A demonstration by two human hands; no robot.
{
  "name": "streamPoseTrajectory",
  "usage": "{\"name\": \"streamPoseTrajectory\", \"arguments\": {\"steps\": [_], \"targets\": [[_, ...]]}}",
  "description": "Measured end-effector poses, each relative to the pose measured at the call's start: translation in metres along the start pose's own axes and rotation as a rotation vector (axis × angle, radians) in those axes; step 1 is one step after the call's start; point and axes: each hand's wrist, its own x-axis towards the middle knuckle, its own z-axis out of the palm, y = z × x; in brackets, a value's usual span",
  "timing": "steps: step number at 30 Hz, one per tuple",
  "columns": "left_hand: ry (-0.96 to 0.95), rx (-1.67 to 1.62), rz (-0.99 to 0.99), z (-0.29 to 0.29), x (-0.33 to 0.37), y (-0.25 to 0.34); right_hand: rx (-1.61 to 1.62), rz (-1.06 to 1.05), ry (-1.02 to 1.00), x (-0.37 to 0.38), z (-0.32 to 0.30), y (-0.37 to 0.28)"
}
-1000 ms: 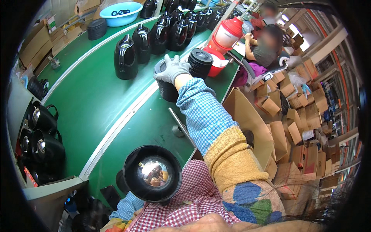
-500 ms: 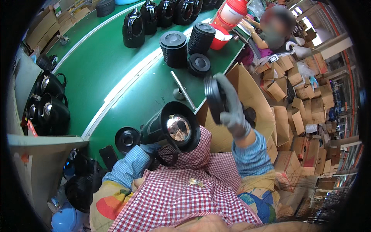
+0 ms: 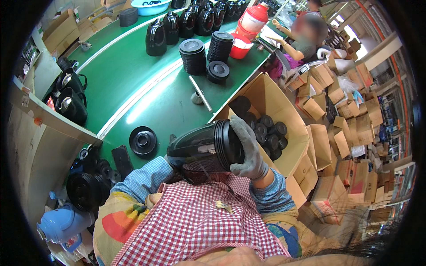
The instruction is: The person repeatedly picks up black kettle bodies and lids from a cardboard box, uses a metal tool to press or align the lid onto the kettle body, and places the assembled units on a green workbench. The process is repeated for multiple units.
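A black vacuum jug (image 3: 193,148) lies on its side in front of my apron, its mouth to the right. My left sleeve reaches its base end, where the jug hides most of my left hand; I see the jug held there. My right hand (image 3: 249,153), in a grey glove, grips a ridged black round lid (image 3: 228,144) at the jug's mouth, thumb low and fingers at the top. Whether the threads have caught cannot be seen. On the green bench (image 3: 146,106), to the left of the jug, lies a loose black round part (image 3: 143,142).
Stacked black lids (image 3: 193,57), a metal tube (image 3: 199,93) and a row of black jugs (image 3: 156,37) stand on the bench. To the right, a cardboard box (image 3: 288,102) holds several black round pieces. A co-worker (image 3: 306,35) sits at the far right. A blue jug (image 3: 62,224) is lower left.
My right hand has brought the black lid down and left onto the jug's mouth. The jug has turned from facing up toward me to pointing right.
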Motion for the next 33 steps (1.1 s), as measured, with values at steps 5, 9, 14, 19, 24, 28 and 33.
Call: {"name": "streamPoseTrajectory", "arguments": {"steps": [5, 9, 14, 19, 24, 28, 33], "targets": [[-0.014, 0.009, -0.031, 0.013, -0.003, -0.010, -0.037, 0.009, 0.032, -0.023, -0.005, -0.007], [-0.023, 0.011, -0.053, 0.018, -0.002, -0.017, -0.065, 0.016, 0.036, -0.036, -0.013, -0.014], [-0.029, 0.015, -0.058, 0.021, 0.001, -0.020, -0.126, -0.016, 0.021, -0.045, -0.026, -0.018], [-0.032, 0.023, -0.058, 0.026, 0.002, -0.022, -0.167, -0.025, 0.019, -0.048, -0.035, -0.026], [-0.030, 0.024, -0.056, 0.029, 0.005, -0.023, -0.128, -0.027, -0.011, -0.050, -0.044, -0.027], [-0.026, 0.020, -0.048, 0.031, 0.009, -0.026, -0.106, -0.018, -0.033, -0.058, -0.041, -0.021], [0.014, 0.056, -0.054, 0.025, 0.012, -0.031, -0.105, 0.023, -0.068, -0.066, -0.041, -0.018]]}}
